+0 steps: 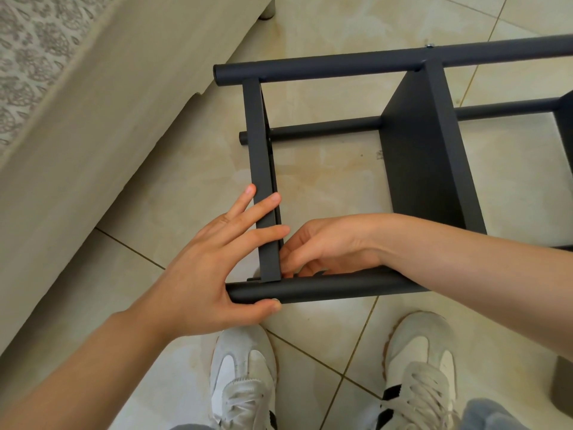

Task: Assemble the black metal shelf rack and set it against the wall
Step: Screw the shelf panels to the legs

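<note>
1. At the left, a beige sofa [77, 135] stands beside the tiled floor [325, 169].
2. My left hand [217, 268] lies flat, its fingers straight and spread across the end panel [262, 169], its thumb against the near tube [335, 289].
3. My right hand [325, 246] has its fingers curled together at the inner corner. I cannot tell if they pinch anything.
4. The black rack [428, 156] lies on its side on the tiles, in front of my white shoes [245, 377].

Floor: glossy beige tiles [341, 23], dark grout lines. Upper left: beige upholstered furniture base [93, 156], patterned cover [31, 57] on top, pale round leg [266, 10] at far end. Bottom: two white laced sneakers [245, 386] on the tiles. Grey object [562, 386] at right edge, unidentifiable.
</note>
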Available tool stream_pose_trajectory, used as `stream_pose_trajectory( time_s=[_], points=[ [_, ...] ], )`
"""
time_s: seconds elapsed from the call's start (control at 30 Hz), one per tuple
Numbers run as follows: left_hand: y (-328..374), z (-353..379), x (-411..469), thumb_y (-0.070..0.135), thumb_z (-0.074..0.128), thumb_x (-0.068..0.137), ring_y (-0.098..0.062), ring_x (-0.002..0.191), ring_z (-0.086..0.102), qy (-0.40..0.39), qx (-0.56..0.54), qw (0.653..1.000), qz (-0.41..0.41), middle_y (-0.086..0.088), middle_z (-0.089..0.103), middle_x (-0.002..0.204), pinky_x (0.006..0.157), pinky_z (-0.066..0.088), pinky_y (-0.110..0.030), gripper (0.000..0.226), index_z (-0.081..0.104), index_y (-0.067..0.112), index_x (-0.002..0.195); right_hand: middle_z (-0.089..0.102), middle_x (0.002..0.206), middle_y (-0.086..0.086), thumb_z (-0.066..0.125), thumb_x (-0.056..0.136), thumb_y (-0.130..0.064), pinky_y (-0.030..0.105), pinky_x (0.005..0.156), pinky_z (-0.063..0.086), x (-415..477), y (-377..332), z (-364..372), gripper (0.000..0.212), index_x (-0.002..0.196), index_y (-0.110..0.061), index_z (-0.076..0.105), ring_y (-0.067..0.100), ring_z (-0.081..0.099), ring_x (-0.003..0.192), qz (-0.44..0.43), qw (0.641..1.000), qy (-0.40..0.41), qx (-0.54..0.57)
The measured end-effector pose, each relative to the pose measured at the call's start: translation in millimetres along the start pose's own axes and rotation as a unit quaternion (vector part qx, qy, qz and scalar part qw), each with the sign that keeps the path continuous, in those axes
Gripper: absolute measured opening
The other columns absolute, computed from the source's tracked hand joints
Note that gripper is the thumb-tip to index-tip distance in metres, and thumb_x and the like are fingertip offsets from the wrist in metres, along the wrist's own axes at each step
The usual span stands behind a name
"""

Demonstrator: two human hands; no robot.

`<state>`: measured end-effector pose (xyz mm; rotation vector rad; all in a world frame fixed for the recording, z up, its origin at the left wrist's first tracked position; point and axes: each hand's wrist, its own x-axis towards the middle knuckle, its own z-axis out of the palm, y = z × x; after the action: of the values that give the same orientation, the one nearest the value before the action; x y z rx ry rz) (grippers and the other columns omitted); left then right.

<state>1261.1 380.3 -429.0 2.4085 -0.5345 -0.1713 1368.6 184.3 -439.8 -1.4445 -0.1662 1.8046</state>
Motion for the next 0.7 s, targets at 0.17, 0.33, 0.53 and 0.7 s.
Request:
stream_pose_trajectory(
  time_s=[0.17,0.33,0.53,0.7],
  points=[
    [0.5,-1.2,-0.4,0.058,0.068,0.079,-0.020,0.156,0.008,-0.002,-0.003,1.000,0.000,0.014,0.019,0.166,0.113,0.027,-0.038,0.074,0.044,0.033,0.144,0.071,0.102,0.009,0.062,0.093,-0.024,0.041,0.099,0.050,4.6,-2.1,5.0,0.027,0.112,-0.007,0.070,0.020,0.067,0.092,0.016,0.999,0.014,-0.032],
    [1.0,-1.8,0.5,0.058,0.069,0.078,-0.020,0.156,0.008,-0.004,-0.007,1.000,0.002,0.015,0.019,0.166,0.115,0.026,-0.036,0.073,0.045,0.034,0.143,0.069,0.099,0.008,0.061,0.094,-0.026,0.038,0.096,0.050,1.5,-1.8,1.7,0.026,0.109,-0.007,0.070,0.020,0.065,0.091,0.015,1.000,0.006,0.001],
    [2.3,-1.1,0.8,0.055,0.070,0.077,-0.020,0.156,0.007,-0.006,-0.004,1.000,-0.001,0.013,0.019,0.167,0.119,0.024,-0.028,0.072,0.050,0.028,0.141,0.071,0.105,0.011,0.060,0.095,-0.020,0.035,0.095,0.051,3.2,0.1,2.8,0.030,0.119,-0.003,0.066,0.019,0.066,0.093,0.022,1.000,0.000,-0.010],
    [2.7,-3.0,-0.3,0.054,0.071,0.077,-0.020,0.156,0.007,-0.008,-0.002,1.000,-0.004,0.012,0.019,0.167,0.116,0.025,-0.034,0.074,0.048,0.028,0.142,0.067,0.116,0.021,0.061,0.091,-0.013,0.046,0.108,0.044,8.2,-0.9,3.7,0.026,0.113,-0.003,0.068,0.025,0.064,0.100,-0.002,1.000,-0.001,0.011]
  ],
)
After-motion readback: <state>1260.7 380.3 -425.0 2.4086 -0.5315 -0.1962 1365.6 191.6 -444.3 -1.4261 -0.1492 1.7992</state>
